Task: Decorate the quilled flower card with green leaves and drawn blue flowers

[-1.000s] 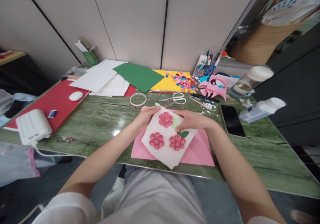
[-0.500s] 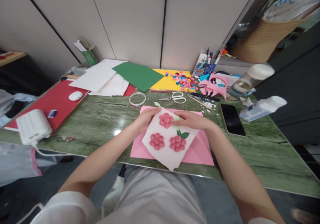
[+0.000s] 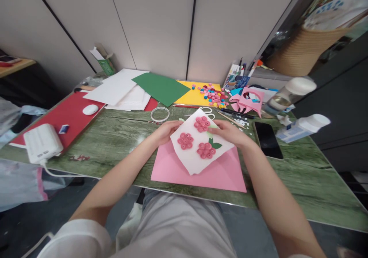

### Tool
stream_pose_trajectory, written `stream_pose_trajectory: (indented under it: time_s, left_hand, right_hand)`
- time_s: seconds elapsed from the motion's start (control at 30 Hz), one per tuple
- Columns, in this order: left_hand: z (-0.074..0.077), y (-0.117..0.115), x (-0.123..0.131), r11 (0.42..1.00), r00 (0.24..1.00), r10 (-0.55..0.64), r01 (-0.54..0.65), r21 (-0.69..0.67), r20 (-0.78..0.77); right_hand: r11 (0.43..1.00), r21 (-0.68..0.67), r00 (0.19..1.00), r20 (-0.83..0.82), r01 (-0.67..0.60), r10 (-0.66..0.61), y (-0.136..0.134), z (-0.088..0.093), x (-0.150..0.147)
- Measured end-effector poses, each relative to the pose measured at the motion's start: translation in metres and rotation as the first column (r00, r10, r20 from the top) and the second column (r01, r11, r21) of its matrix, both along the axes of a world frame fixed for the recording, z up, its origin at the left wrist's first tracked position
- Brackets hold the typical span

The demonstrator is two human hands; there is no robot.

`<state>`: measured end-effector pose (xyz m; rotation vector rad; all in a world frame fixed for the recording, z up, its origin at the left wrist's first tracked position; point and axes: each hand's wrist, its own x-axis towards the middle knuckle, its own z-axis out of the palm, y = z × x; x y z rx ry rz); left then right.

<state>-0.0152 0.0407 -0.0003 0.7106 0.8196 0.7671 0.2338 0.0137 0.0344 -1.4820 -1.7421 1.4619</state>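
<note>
A white sheet of paper [image 3: 191, 162] is held tilted, corner up, above a sheet of pink paper [image 3: 169, 168] on the table. Three pink coiled-paper flowers [image 3: 186, 141] are on its face, and dark green paper leaves [image 3: 214, 144] sit beside the lower right one. My left hand [image 3: 169, 131] is closed on the sheet's left edge, its fingers partly hidden behind it. A light green leaf shows near those fingertips. On the right edge, my right hand [image 3: 228, 131] grips the sheet, its thumb lying over a pale green leaf.
Scissors [image 3: 207, 111], a tape roll [image 3: 160, 114] and small paper coils [image 3: 214, 95] are beyond the sheet. A phone [image 3: 268, 140] and white bottle [image 3: 303, 127] lie to the right. A white power bank [image 3: 43, 143] and mouse [image 3: 90, 109] are at left.
Both hands have raised the white sheet away from me and turned it slightly. More of the pink paper shows, and the sheet's upper corner now partly covers the scissors.
</note>
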Motion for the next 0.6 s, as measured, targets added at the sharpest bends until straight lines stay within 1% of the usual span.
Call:
stream_pose_trajectory:
  time_s: [0.07,0.17,0.23,0.37,0.6]
  left_hand:
    - [-0.004,0.001,0.001,0.999,1.000,0.017,-0.016,0.041,-0.019]
    - [-0.007,0.001,0.002,0.997,0.999,0.035,-0.033,0.075,-0.034]
    - [-0.007,0.000,0.003,0.995,0.998,0.039,-0.035,0.089,-0.041]
    - [-0.006,0.000,0.003,0.994,0.998,0.052,-0.048,0.093,-0.043]
    - [-0.007,-0.001,0.004,0.995,0.997,0.065,-0.062,0.082,-0.034]
  right_hand:
    - [1.000,-0.007,1.000,-0.018,0.019,-0.020,0.000,0.000,0.004]
    - [1.000,-0.012,0.999,-0.047,-0.021,0.021,0.000,-0.002,0.008]
    - [0.999,0.017,0.998,-0.038,-0.040,0.040,0.001,-0.004,0.009]
    - [0.997,0.067,0.999,-0.032,-0.030,0.032,0.003,-0.010,0.009]
    - [0.998,0.059,0.997,-0.071,-0.032,0.036,0.003,-0.011,0.008]
